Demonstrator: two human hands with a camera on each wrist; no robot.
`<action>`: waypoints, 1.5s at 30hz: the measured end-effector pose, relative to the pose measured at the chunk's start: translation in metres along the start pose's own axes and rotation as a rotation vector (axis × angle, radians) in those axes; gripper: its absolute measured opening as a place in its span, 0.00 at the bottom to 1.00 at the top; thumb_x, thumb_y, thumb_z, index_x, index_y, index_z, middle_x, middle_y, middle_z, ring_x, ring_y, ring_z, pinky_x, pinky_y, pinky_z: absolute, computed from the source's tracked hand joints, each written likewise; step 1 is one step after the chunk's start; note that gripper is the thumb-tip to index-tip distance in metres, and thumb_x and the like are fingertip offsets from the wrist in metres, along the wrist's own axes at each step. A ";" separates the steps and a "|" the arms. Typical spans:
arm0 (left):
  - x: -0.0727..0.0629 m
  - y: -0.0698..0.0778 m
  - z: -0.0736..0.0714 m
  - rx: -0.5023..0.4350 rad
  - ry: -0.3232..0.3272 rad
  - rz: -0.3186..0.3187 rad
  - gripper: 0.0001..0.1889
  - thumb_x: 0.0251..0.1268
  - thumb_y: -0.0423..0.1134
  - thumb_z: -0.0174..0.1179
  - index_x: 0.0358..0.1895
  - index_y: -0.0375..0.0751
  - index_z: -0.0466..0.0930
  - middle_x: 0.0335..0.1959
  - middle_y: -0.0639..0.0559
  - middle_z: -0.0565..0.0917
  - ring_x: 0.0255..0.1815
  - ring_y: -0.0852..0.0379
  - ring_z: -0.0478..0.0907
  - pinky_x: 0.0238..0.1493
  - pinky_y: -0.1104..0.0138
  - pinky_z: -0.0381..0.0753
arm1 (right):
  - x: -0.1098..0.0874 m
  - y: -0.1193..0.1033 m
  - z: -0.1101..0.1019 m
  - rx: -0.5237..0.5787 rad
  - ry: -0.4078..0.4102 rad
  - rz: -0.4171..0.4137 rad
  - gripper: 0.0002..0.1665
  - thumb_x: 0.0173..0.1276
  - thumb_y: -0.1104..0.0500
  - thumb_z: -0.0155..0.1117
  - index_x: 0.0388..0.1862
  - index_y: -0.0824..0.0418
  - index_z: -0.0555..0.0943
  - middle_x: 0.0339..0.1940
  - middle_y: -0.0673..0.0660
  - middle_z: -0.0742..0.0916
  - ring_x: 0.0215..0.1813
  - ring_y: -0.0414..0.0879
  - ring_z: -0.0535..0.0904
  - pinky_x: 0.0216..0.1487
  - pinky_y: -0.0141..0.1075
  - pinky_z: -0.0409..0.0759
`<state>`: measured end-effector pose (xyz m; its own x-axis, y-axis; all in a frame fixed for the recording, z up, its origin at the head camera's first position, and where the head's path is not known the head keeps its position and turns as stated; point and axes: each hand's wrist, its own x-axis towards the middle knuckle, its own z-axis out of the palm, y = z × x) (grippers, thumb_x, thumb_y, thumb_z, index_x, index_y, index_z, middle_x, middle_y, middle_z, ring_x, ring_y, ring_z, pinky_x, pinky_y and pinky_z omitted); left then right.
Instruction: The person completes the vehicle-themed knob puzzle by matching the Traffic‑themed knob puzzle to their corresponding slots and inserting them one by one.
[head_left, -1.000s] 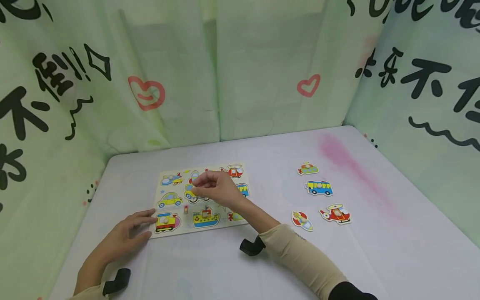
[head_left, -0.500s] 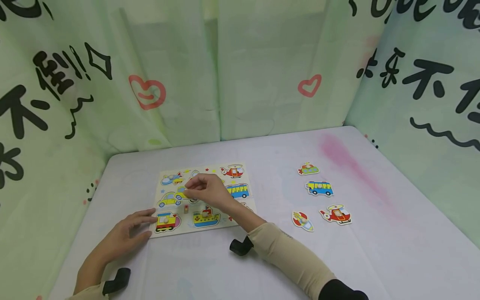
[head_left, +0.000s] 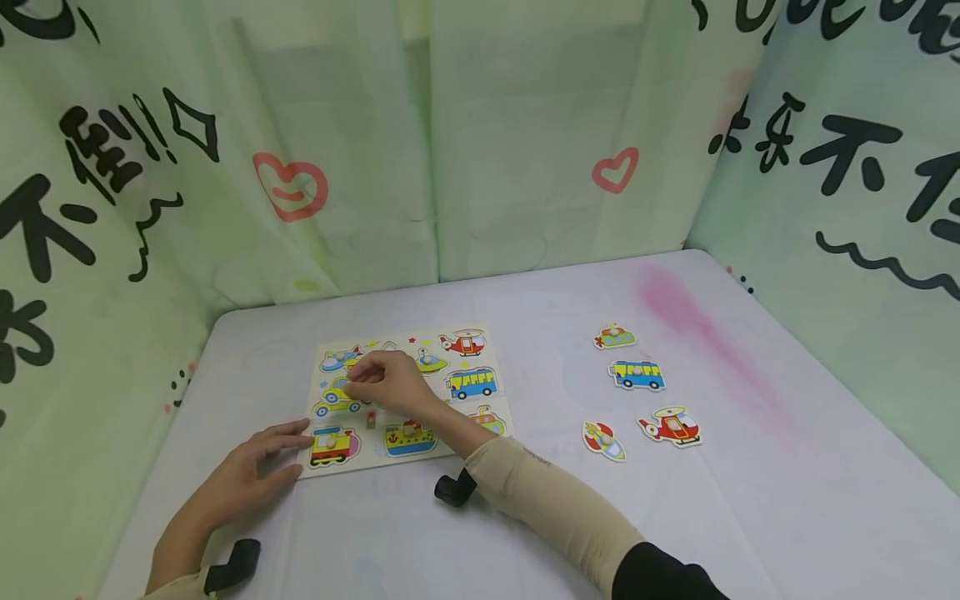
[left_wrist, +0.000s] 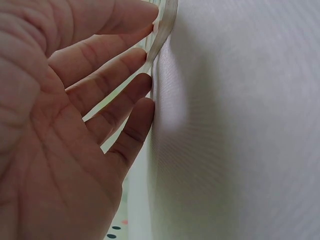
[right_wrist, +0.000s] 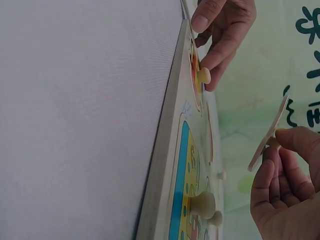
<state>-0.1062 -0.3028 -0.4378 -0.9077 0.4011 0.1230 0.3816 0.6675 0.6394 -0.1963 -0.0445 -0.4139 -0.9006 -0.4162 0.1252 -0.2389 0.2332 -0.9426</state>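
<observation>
1. Two hands are working at a puzzle board, which is lying left of centre on a white table, well inside its far edge.
2. One of them, the right hand, is pinching a yellow car piece by its knob — holding it tilted and apart from the board, over the left-middle part.
3. Its partner, the left hand, is resting at the board's left edge with fingers loosely extended, the fingertips lying beside the train piece; whether they are pressing, I cannot tell.
4. The right sleeve is slanting past the board's near-right corner.
5. The boat piece is sitting close to the near edge, its knob standing up.
6. Four loose pieces — submarine, bus, rocket, helicopter — are lying right of the board, a wide white strip separating them from its right edge.
</observation>
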 end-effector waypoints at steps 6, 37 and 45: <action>0.000 -0.001 -0.001 0.010 0.030 0.039 0.19 0.64 0.32 0.70 0.58 0.45 0.84 0.68 0.40 0.78 0.71 0.48 0.70 0.61 0.91 0.50 | 0.006 0.000 0.009 -0.013 -0.003 0.022 0.08 0.67 0.60 0.74 0.41 0.62 0.86 0.34 0.50 0.88 0.33 0.34 0.81 0.38 0.25 0.80; -0.002 -0.003 0.002 -0.029 0.053 0.100 0.19 0.62 0.30 0.70 0.57 0.43 0.84 0.67 0.38 0.78 0.68 0.80 0.62 0.62 0.90 0.52 | 0.033 -0.005 0.032 -0.457 -0.114 0.040 0.04 0.65 0.63 0.73 0.35 0.61 0.85 0.28 0.46 0.81 0.31 0.35 0.73 0.34 0.22 0.71; -0.002 -0.003 0.002 -0.023 0.059 0.118 0.19 0.62 0.29 0.70 0.57 0.42 0.84 0.66 0.37 0.79 0.68 0.82 0.61 0.62 0.90 0.52 | 0.032 -0.005 0.036 -0.441 -0.104 0.059 0.04 0.67 0.63 0.72 0.36 0.61 0.84 0.28 0.47 0.80 0.28 0.35 0.74 0.22 0.23 0.74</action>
<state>-0.1049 -0.3043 -0.4419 -0.8659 0.4377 0.2423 0.4826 0.6034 0.6348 -0.2111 -0.0903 -0.4163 -0.8812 -0.4723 0.0225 -0.3408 0.6015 -0.7226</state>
